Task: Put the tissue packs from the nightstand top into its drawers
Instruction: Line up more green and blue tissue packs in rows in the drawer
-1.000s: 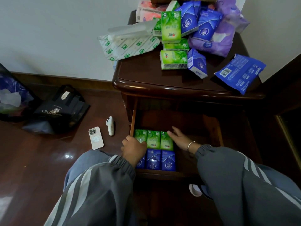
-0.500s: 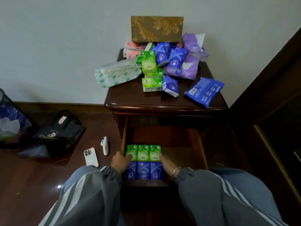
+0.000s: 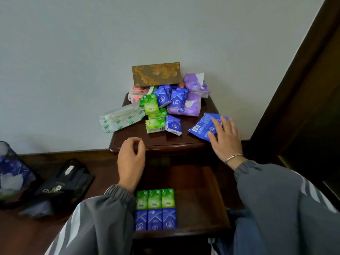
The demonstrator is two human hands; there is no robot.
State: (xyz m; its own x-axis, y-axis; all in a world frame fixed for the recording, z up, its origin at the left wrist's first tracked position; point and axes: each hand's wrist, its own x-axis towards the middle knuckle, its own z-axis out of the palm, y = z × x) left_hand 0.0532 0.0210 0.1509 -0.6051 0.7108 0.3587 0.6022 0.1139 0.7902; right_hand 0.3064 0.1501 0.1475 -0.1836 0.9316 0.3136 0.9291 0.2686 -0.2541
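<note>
1. You are between loads: the open drawer (image 3: pixel 193 190) already holds three green packs (image 3: pixel 155 198) in a row with three blue packs (image 3: pixel 155 219) in front of them, all at its left side, and its right part lies bare.
2. Your right hand (image 3: pixel 225 139) is spread flat, fingers touching the flat blue pack (image 3: pixel 204 126) at the right edge of the nightstand top (image 3: pixel 156 141); it has not closed on it, so count it as released.
3. Your left hand (image 3: pixel 131 161) hovers loosely curled at the front edge, holding nothing.
4. Most packs remain heaped at the back, below the gold tissue box (image 3: pixel 156 74).
5. Next, I judge, close your right fingers round the flat blue pack, lift it clear and lower it into the drawer's bare right side.
</note>
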